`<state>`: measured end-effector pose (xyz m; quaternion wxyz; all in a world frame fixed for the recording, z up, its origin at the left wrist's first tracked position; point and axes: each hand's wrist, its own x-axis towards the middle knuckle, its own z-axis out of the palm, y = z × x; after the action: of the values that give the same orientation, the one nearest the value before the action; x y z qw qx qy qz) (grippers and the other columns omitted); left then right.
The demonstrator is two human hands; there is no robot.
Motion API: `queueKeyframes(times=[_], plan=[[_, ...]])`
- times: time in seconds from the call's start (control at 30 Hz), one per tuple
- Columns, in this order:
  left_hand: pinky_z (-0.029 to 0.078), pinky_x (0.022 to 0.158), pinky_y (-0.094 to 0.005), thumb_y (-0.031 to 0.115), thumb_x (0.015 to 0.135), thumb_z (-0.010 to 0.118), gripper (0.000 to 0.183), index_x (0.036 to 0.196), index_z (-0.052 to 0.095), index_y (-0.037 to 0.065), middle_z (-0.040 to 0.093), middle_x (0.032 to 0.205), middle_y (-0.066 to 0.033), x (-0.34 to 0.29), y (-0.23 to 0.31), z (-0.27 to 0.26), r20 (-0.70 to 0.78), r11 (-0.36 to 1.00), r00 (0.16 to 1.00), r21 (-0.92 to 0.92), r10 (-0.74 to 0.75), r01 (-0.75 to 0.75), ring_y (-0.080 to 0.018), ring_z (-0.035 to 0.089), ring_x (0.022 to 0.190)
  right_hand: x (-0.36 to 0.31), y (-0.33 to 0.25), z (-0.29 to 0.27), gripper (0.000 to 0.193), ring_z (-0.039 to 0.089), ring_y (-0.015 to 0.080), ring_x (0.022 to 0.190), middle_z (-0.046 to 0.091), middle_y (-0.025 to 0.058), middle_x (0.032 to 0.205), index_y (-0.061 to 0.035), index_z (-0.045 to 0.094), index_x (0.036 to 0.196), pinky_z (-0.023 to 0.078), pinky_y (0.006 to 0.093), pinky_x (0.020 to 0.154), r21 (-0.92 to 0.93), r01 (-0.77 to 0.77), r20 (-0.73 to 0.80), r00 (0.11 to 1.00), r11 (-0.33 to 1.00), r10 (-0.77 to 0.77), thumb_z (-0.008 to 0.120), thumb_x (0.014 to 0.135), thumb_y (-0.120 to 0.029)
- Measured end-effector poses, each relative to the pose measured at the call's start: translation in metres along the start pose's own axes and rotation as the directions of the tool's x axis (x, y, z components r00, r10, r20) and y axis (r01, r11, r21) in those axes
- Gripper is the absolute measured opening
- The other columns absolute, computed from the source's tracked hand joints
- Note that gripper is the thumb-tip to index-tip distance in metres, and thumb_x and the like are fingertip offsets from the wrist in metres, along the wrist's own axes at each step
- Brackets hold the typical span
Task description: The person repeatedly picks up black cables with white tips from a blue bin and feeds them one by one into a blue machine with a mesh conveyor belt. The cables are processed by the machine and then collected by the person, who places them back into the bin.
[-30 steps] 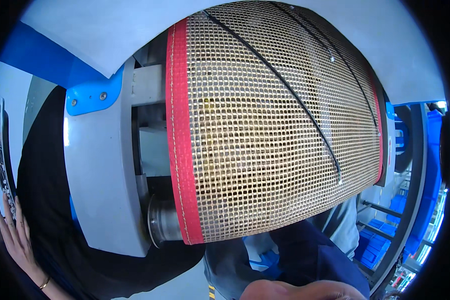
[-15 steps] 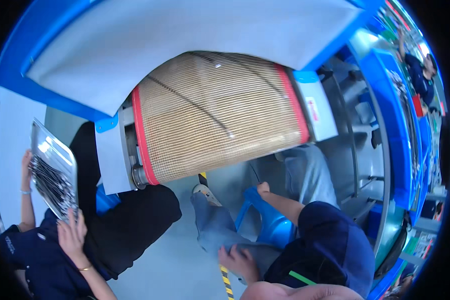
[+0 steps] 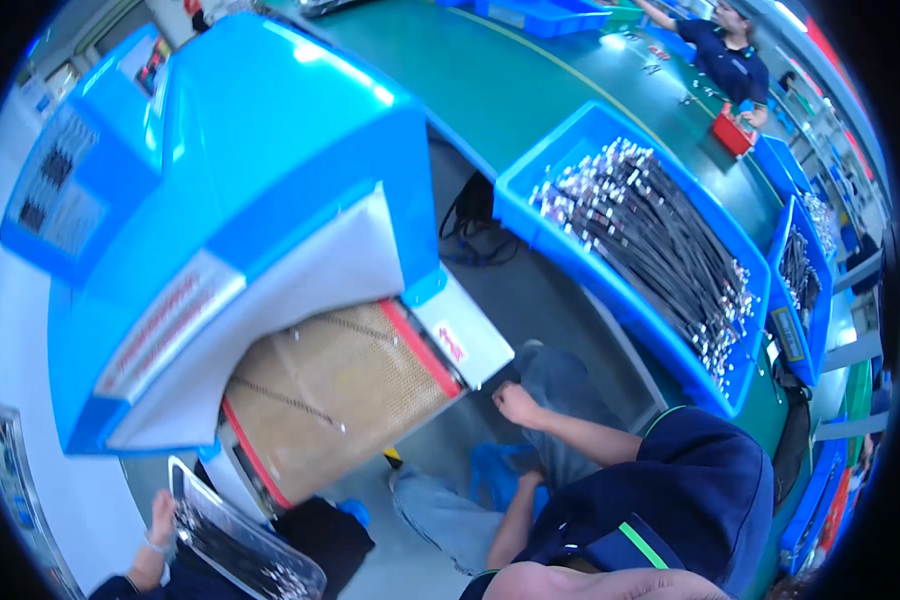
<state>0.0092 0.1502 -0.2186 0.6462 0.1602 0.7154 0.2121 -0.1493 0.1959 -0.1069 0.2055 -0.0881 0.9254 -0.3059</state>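
Observation:
My right hand [image 3: 516, 403] is raised in front of my knee, close to the corner of the conveyor's white side plate [image 3: 465, 335]. Its fingers are curled in, and whether anything is inside them does not show. Lower down, my left hand [image 3: 533, 480] is beside a blue plastic stool [image 3: 495, 475] between my legs; its fingers are hidden. Two thin dark cables [image 3: 290, 403] [image 3: 348, 325] with small light ends lie apart on the tan mesh belt [image 3: 360, 400], under the blue machine's hood [image 3: 240, 180]. Neither hand touches them.
At left, a co-worker's hand [image 3: 162, 515] holds a metal tray [image 3: 305, 570] of dark cables. A large blue bin [image 3: 530, 215] full of black cables stands to the right. Farther off, another person [image 3: 730, 65] reaches near a red box [image 3: 732, 132].
The view has swung toward the right, bringing the machine's hood and the cable bin into sight. My right hand has come off the stool; my left has left my thigh and moved beside the stool.

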Motion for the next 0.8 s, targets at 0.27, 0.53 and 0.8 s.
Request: queueKeyframes(times=[0.27,0.53,0.8], plan=[[0.045,0.086,-0.0457,0.027,0.084,0.05,0.038,0.111,0.058,0.001,0.056,0.12,-0.0205,-0.048,-0.024,-0.053,-0.27,1.0,0.963,0.012,-0.024,0.028,-0.0357,0.053,0.109,-0.024,-0.02,-0.05,0.022,0.061,0.0352,0.089,0.064,0.021,0.089,0.0036,0.066,0.079,0.049,0.043,0.081,0.048,-0.045,0.05,0.998,0.998,0.043,0.054,0.079,-0.015],[0.045,0.086,-0.0454,0.026,0.084,0.051,0.036,0.109,0.059,0.001,0.057,0.118,-0.0201,-0.055,-0.035,-0.067,-0.488,0.997,0.872,0.075,0.038,-0.002,-0.0359,0.054,0.107,-0.063,-0.062,-0.123,0.024,0.061,0.0367,0.086,0.063,0.0231,0.087,0.0053,0.065,0.078,0.048,0.0434,0.079,0.007,0.104,0.184,0.977,0.995,-0.103,0.053,0.08,-0.016],[0.045,0.086,-0.0452,0.025,0.084,0.051,0.034,0.107,0.06,0.002,0.058,0.115,-0.0197,-0.073,-0.014,-0.054,-0.651,0.997,0.758,0.08,0.041,0.016,-0.0361,0.055,0.105,-0.191,-0.138,-0.287,0.018,0.061,0.0284,0.09,0.063,0.015,0.098,0.004,0.064,0.091,0.048,0.0346,0.082,0.181,0.499,-0.398,0.825,0.848,-0.401,0.052,0.086,-0.009]])
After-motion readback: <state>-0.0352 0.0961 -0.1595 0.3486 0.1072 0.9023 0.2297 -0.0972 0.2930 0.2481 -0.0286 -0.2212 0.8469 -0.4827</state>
